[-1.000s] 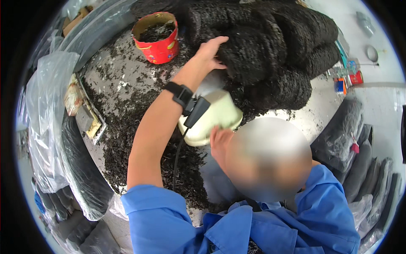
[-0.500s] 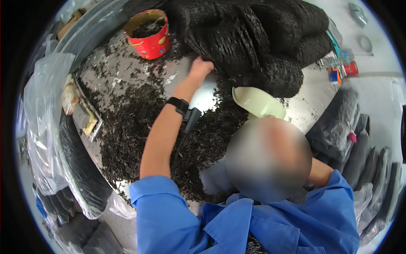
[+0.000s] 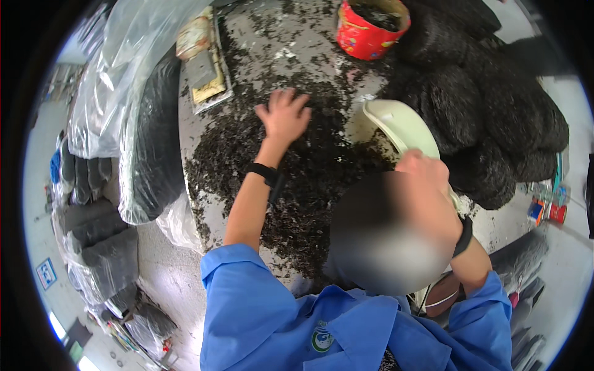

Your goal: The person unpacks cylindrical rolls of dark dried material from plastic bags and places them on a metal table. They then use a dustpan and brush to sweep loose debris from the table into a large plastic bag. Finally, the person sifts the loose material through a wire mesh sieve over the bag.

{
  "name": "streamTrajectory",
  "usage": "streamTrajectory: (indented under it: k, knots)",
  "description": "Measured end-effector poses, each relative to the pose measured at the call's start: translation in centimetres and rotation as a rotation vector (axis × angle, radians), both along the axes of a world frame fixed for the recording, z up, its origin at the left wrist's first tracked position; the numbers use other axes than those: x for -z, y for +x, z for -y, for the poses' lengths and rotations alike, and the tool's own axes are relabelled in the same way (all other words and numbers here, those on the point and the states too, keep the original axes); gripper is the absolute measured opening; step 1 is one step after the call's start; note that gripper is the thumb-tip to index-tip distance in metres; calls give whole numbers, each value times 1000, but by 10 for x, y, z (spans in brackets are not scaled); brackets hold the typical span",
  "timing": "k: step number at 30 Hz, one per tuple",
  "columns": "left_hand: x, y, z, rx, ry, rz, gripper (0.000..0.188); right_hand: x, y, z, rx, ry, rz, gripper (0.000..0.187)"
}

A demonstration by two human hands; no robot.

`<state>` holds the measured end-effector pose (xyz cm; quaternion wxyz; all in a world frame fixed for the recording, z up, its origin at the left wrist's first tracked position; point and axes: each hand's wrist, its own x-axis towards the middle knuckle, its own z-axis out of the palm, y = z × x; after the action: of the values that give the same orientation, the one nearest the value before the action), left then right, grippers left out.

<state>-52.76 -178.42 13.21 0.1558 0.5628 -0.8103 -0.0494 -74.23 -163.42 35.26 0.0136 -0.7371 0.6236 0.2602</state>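
Observation:
My left hand (image 3: 284, 117) is spread, palm down, over a wide heap of dark, flaky loose material (image 3: 309, 179) on the table. Its fingers are apart and hold nothing. On the right, my right hand (image 3: 427, 176) is closed on a pale green plastic scoop (image 3: 405, 123). The scoop lies tilted at the heap's right side, its open mouth facing the flakes, with some dark bits at its lip. A round blurred patch hides part of my right hand and the scoop's lower end.
A red patterned bucket (image 3: 371, 34) with dark material inside stands at the far side. Large dark bundles (image 3: 476, 111) are piled on the right. Left lie a tray with small packs (image 3: 207, 68) and long plastic-wrapped black bags (image 3: 151, 136). Small coloured containers (image 3: 547, 211) sit far right.
The view has turned left. My left hand has come away from beside the dark bundles to the heap, its fingers now spread. The scoop has been tipped toward the flakes.

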Motion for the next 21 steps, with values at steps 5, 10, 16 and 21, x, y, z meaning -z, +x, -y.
streamTrajectory:
  k: [5, 10, 16, 21]
  knots:
    - [20, 88, -10, -340, 539, -33, 49, 40, 86, 45, -284, -186, -326, 21]
    - [35, 101, -82, 95, 634, 3, 42, 13, 132, 10, -336, 77, -353, 41]
    - [15, 234, -68, -318, 146, -309, 27, -32, 129, 119, -480, -391, -273, 26]
    - [73, 293, -75, -695, -66, -84, 41, 68, 138, 318, -451, -725, -244, 27]
